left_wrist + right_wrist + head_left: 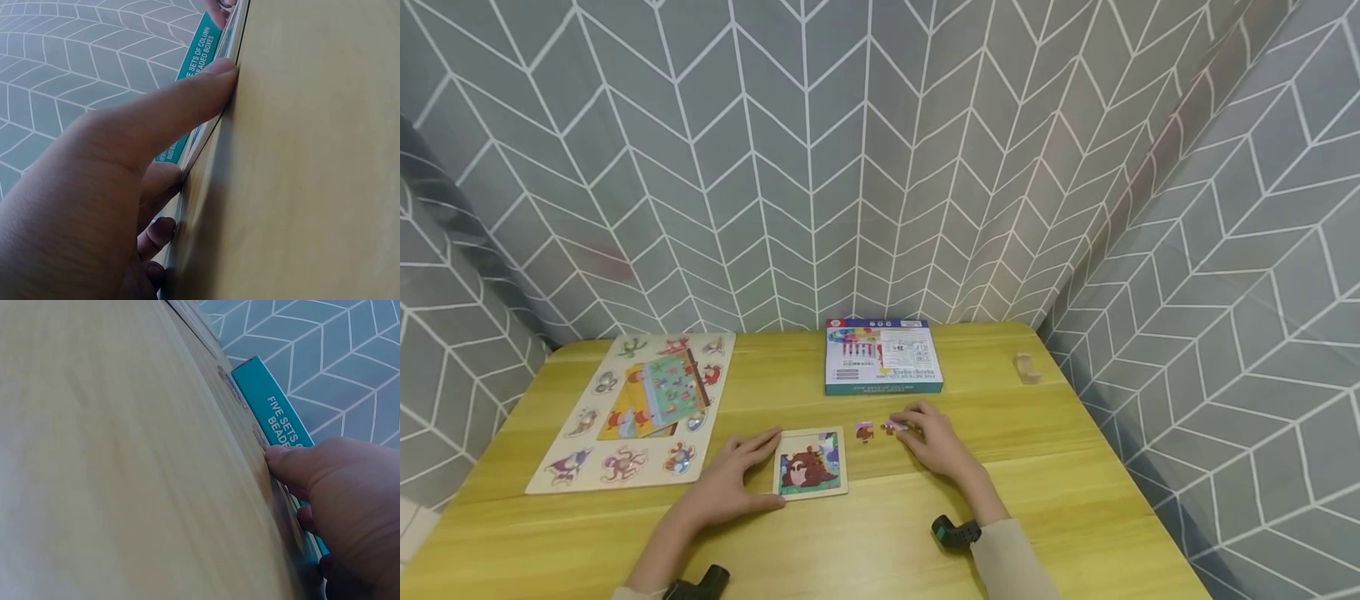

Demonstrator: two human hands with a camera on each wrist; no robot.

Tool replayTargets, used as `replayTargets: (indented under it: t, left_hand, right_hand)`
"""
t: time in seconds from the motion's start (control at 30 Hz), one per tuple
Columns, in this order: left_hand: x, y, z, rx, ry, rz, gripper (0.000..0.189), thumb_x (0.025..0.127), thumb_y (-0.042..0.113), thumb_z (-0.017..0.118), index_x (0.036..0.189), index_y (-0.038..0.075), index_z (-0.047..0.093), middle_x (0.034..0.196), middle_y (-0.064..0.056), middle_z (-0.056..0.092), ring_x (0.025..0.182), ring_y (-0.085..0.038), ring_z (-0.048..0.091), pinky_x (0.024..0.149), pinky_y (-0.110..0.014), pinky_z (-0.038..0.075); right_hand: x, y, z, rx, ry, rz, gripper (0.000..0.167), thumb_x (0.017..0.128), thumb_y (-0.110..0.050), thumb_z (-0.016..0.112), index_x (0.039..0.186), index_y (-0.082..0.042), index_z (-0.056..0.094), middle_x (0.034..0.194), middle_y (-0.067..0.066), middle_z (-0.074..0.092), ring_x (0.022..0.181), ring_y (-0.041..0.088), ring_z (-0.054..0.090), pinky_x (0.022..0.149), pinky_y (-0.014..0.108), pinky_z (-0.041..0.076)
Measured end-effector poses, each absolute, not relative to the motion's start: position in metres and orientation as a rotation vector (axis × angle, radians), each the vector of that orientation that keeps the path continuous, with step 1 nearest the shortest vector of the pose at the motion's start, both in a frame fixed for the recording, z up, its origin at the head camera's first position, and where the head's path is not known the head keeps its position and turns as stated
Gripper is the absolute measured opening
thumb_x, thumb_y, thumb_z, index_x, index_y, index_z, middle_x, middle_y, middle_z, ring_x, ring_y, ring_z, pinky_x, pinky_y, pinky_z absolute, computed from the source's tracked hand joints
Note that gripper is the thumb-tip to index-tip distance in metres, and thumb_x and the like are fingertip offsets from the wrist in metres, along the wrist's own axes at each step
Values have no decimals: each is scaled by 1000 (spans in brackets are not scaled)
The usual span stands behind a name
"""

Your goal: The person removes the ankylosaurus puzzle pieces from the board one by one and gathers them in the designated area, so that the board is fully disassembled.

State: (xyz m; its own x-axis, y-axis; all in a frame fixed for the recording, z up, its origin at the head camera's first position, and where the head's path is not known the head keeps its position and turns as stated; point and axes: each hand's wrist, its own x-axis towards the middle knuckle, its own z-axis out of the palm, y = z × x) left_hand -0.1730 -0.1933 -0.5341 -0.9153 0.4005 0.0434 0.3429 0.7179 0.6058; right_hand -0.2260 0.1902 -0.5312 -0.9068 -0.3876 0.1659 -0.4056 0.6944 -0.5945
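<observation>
A small square jigsaw puzzle tray (844, 479) with a pale frame lies on the table, and most of its picture of a brown, spiky-backed animal is filled in. My left hand (730, 479) holds the tray at its left side, thumb at the near corner and index finger at the far corner. In the left wrist view the thumb (187, 100) lies along the frame's near edge. To the right, my right hand (936, 442) pinches a purple-and-brown puzzle piece (890, 427) low over the table. Another puzzle piece (865, 432) lies between that piece and the tray.
Behind the pieces lies a flat box (883, 387) with a teal side. At the left is a large white board (568, 442) with sea-creature pictures, picture cards (662, 392) stacked on it. A small wooden block (1026, 368) sits at the right edge. A patterned curtain (850, 167) hangs behind.
</observation>
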Motion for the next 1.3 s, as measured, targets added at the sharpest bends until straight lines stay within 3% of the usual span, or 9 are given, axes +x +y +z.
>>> replayTargets:
  t: [0.2,0.37,0.53,0.77,1.13,1.3]
  left_hand:
    - [-176,-192,-530,632,2831,965,106,79,63,87,163,15,46,168,-6,43,125,-28,45,99,-58,46]
    - [-177,-192,-528,633,2826,960,106,78,63,88,163,15,46,168,-6,43,127,-28,45,100,-59,46]
    - [-176,-194,-531,624,2819,968,106,78,64,87,163,15,45,168,-7,42,127,-29,45,100,-61,45]
    - [-174,-194,-534,610,2824,976,107,78,66,86,163,16,46,167,-6,44,122,-24,45,96,-57,46]
    - [-173,-196,-538,612,2829,992,107,77,66,87,162,15,47,166,-6,46,121,-24,46,96,-58,47]
    - [-175,-195,-536,616,2832,995,106,77,65,87,162,15,48,166,-6,45,120,-23,46,95,-56,47]
  right_hand:
    - [-226,188,-527,608,-2835,1041,35,102,-18,73,136,-10,72,127,7,65,108,20,61,95,44,47]
    - [-224,167,-524,659,-2732,1054,32,98,-17,78,129,-8,75,121,6,67,104,21,63,90,39,53]
    - [-218,133,-526,789,-2711,1039,25,99,-19,77,123,-11,78,114,3,66,97,17,58,87,34,48]
    - [-208,97,-526,869,-2833,932,25,99,-30,78,122,-23,81,117,-3,61,112,15,51,98,38,41]
    - [-204,87,-527,928,-2874,828,15,100,-30,77,113,-32,84,114,-6,59,108,12,46,94,34,36]
    - [-204,87,-525,918,-2893,787,19,101,-32,75,118,-31,82,115,-6,59,107,12,44,92,34,33]
